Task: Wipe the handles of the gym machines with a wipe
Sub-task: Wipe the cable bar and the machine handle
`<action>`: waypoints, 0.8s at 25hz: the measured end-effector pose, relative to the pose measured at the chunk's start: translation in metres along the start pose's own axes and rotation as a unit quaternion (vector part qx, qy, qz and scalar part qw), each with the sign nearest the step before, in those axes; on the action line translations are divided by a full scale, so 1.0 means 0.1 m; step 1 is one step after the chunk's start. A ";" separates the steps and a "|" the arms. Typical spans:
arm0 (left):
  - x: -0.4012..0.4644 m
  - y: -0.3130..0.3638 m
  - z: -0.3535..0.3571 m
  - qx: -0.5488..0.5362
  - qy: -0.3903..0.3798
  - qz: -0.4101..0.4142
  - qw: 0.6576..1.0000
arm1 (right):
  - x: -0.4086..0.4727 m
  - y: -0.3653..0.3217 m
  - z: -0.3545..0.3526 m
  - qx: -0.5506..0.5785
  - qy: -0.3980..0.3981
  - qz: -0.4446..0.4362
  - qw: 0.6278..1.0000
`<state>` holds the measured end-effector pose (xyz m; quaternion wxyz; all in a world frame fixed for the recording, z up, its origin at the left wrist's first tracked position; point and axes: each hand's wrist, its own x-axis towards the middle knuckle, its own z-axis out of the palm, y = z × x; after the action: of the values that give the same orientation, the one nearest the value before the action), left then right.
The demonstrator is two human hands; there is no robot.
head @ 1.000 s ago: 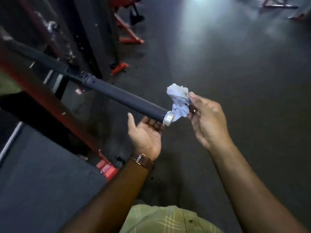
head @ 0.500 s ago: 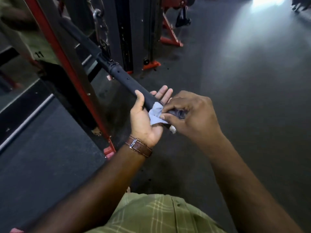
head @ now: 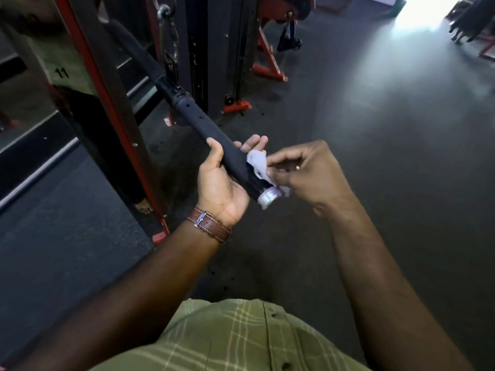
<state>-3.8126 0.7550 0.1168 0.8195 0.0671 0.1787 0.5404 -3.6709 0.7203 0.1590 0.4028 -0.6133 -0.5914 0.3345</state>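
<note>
Cradling the black handle (head: 214, 140) palm-up, our left hand (head: 225, 183) curled around it; our right hand (head: 310, 172) pinched the crumpled white wipe (head: 258, 162), seemingly draped beside the silver end cap (head: 269, 196).

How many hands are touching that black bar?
2. The left hand cradles the bar from below; the right hand pinches a wipe against it near its end.

A brown leather watch strap (head: 211, 227) with pale stitching and a silver buckle circles the left wrist; a ring (head: 297, 167) bands one right-hand finger; olive plaid shirt (head: 241, 336).
</note>
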 end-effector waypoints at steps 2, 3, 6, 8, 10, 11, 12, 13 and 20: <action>-0.03 0.02 0.00 -0.011 0.002 0.008 1.000 | -0.16 0.02 -0.06 0.064 -0.034 0.053 0.996; -0.05 0.03 0.00 -0.012 0.003 0.008 1.000 | -0.19 0.01 -0.01 0.110 -0.029 0.077 0.990; -0.09 0.03 0.05 -0.011 0.003 -0.009 1.000 | -0.11 -0.01 0.22 0.272 0.009 0.157 0.950; -0.10 0.06 0.04 0.006 0.004 -0.015 1.000 | -0.13 0.05 0.30 0.320 0.007 0.206 0.925; -0.08 0.14 -0.01 0.035 -0.004 -0.014 0.999 | -0.27 0.11 0.29 0.360 -0.004 0.256 0.897; -0.08 0.19 -0.04 0.042 -0.008 -0.009 0.999 | -0.35 0.13 0.27 0.388 -0.009 0.271 0.881; -0.06 0.24 -0.07 0.038 -0.007 -0.001 0.999 | -0.39 0.12 0.27 0.401 -0.005 0.270 0.875; -0.04 0.28 -0.08 0.031 0.000 0.009 0.999 | -0.39 0.07 0.28 0.390 0.004 0.250 0.886; 0.02 0.44 -0.08 0.010 0.002 0.002 1.000 | -0.28 -0.52 0.39 -0.018 0.074 -0.052 0.996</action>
<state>-3.8530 0.7742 0.1227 0.8175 0.0746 0.1853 0.5402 -3.7315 0.6946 0.1859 0.4512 -0.6116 -0.5972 0.2562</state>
